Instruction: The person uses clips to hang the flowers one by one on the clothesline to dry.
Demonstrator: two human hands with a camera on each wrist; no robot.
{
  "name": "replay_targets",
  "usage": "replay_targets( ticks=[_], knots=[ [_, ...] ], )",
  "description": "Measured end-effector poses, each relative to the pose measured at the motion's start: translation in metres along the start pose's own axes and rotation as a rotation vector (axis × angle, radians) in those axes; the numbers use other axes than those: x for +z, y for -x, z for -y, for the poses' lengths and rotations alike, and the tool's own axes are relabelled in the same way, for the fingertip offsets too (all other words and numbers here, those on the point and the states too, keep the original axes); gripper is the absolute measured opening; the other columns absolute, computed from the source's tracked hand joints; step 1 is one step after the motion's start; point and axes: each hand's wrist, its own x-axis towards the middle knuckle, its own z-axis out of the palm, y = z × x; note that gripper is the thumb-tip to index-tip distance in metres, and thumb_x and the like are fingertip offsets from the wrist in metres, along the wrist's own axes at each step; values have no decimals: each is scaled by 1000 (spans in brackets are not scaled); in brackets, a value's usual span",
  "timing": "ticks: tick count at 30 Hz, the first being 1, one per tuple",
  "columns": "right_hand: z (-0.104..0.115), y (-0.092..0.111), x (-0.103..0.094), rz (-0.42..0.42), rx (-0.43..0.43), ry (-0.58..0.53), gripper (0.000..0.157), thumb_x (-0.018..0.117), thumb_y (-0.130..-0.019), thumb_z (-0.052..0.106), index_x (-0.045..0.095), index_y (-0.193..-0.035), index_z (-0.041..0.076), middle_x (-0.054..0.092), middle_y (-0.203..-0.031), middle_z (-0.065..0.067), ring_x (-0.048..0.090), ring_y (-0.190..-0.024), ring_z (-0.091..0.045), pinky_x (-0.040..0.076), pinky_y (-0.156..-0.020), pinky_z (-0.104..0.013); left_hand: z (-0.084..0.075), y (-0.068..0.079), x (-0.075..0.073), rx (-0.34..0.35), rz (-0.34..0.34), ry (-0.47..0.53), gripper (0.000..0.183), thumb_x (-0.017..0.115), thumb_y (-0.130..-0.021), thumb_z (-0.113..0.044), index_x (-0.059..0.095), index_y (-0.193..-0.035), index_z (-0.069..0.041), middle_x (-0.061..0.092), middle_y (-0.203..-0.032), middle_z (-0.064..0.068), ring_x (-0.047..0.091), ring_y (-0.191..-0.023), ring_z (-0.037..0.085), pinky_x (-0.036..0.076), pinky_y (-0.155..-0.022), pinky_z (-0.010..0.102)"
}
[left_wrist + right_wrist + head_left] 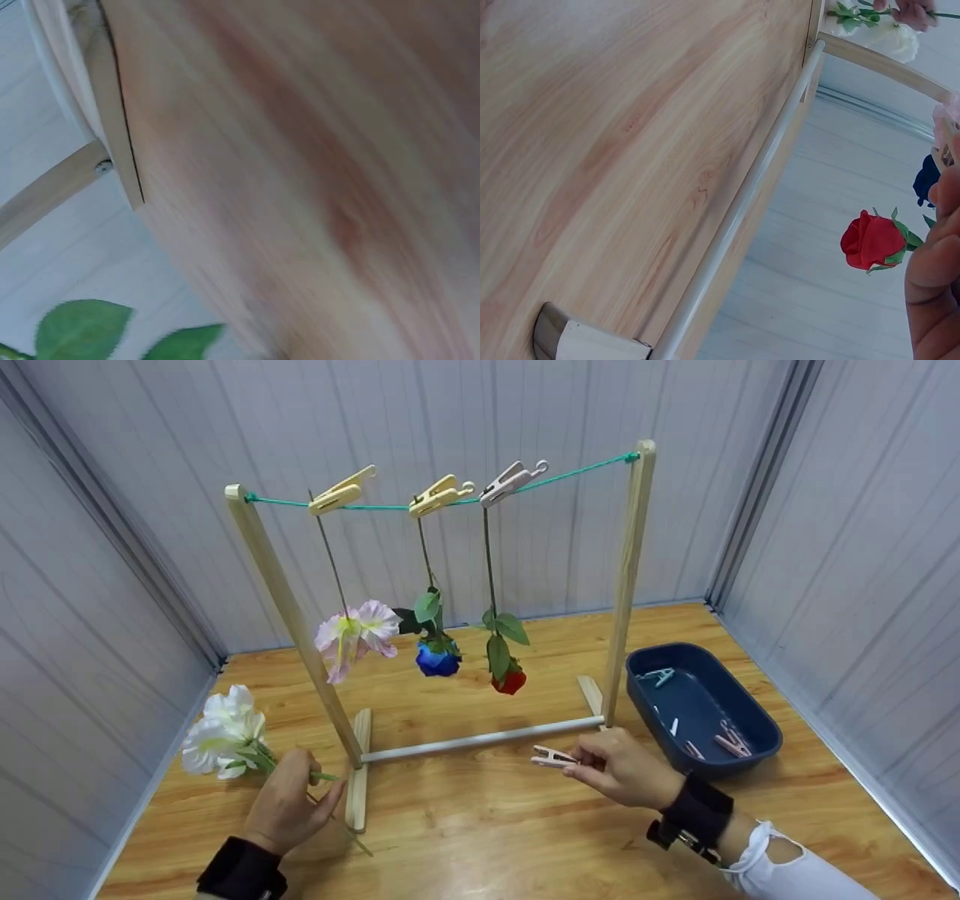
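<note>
My left hand point(289, 802) grips the stem of a white artificial flower point(225, 731) at the left, its bloom pointing away and the stem end point(360, 844) reaching toward the front. My right hand point(619, 765) pinches a pale pink clothespin point(553, 757) by its handle end, jaws pointing left, in front of the rack's white crossbar point(487, 739). From the green cord point(570, 475) hang a pink flower point(360, 634), a blue rose point(438, 656) and a red rose point(510, 681), heads down. Two yellow clothespins point(335, 499) and a pale one point(508, 485) hold their stems.
Wooden posts point(632, 577) carry the cord, standing on short feet point(360, 795) on the wood-grain table point(465, 825). A dark blue basin point(769, 735) with several clothespins point(731, 740) sits to the right. Pale panel walls point(847, 547) enclose the table on the back and sides.
</note>
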Motion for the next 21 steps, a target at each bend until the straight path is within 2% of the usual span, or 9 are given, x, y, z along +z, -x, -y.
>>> replay_targets(
  ticks=[2, 5, 7, 9, 11, 13, 17, 18, 21],
  knots=[
    [0, 0, 0, -1, 3, -1, 11, 81, -95, 2, 73, -89, 8, 67, -69, 0, 52, -63, 3, 42, -53, -11, -1, -4, 3, -7, -114, 11, 48, 59, -111, -40, 47, -86, -1, 42, -80, 5, 37, -70, 10, 31, -61, 25],
    [0, 0, 1, 3, 5, 2, 12, 81, -95, 2, 73, -89, 8, 68, -70, 0, 53, -63, 3, 42, -54, -11, -2, -11, 7, -61, -289, 84, 57, 64, -110, -40, 41, -75, -1, 35, -72, 6, 31, -65, 11, 25, -59, 24],
    [0, 0, 1, 6, 8, 1, 12, 81, -95, 3, 73, -89, 8, 67, -69, 0, 53, -63, 3, 42, -54, -11, -2, -16, 8, -116, -394, 163, 59, 64, -111, -32, 37, -69, -2, 31, -67, 6, 28, -63, 11, 22, -59, 23],
    [-1, 0, 1, 11, 14, -2, 12, 80, -96, 3, 72, -89, 8, 67, -69, 0, 52, -63, 3, 42, -53, -11, -3, -21, 8, -186, -494, 252, 55, 60, -110, -15, 36, -63, -2, 30, -62, 6, 28, -61, 10, 23, -59, 22],
    [-1, 1, 1, 17, 21, -11, 11, 80, -96, 3, 73, -90, 8, 67, -70, -1, 52, -63, 3, 42, -53, -12, -4, -25, 6, -292, -585, 326, 50, 54, -105, 0, 35, -59, -2, 32, -59, 2, 31, -59, 6, 25, -58, 20],
    [-1, 1, 1, 23, 27, -18, 11, 80, -97, 4, 73, -90, 8, 67, -70, -1, 52, -63, 3, 42, -53, -12, -6, -30, 1, -461, -686, 427, 46, 49, -101, 7, 39, -56, 0, 39, -57, -1, 36, -56, 5, 31, -59, 19],
    [-1, 1, 1, 21, 24, -21, 10, 80, -97, 3, 73, -90, 7, 68, -70, -1, 52, -63, 3, 43, -53, -12, -4, -49, -11, -749, -945, 663, 54, 48, -108, -1, 39, -55, 2, 41, -56, -5, 36, -53, 11, 36, -60, 21],
    [-1, 1, 2, 19, 21, -19, 10, 80, -96, 3, 73, -90, 7, 67, -70, -1, 52, -63, 3, 43, -53, -12, -3, -55, -14, -778, -1022, 742, 56, 48, -110, -3, 38, -55, 2, 41, -56, -3, 36, -54, 15, 37, -61, 22],
    [-1, 1, 2, 15, 13, -14, 11, 80, -96, 3, 73, -90, 7, 67, -70, -1, 53, -63, 2, 43, -53, -12, -2, -71, -23, -815, -1156, 839, 59, 44, -114, -9, 31, -56, -5, 36, -55, 0, 32, -54, 18, 36, -59, 24]
  ],
)
